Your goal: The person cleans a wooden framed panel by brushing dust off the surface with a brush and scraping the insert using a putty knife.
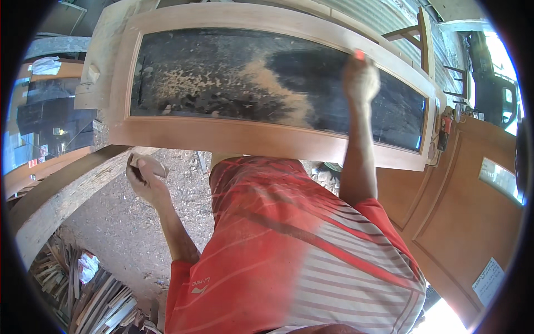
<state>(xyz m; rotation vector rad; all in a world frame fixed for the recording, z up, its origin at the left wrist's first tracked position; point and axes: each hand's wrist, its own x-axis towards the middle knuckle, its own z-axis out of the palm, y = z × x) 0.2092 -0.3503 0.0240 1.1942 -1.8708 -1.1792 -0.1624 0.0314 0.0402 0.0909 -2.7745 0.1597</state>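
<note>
Two hands (146, 173) (361, 80), one dusty framed panel (303, 72), one shirt (267, 239).

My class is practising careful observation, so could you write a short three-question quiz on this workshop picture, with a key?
1. Which of the person's hands is over the dark panel?
2. True or false: the left hand is resting on the dark panel.
3. Where in the picture is the pile of wooden strips?
A. Upper right
B. Lower left
C. Centre

Key:
1. The right hand.
2. False; it is away from the panel.
3. B.
</note>
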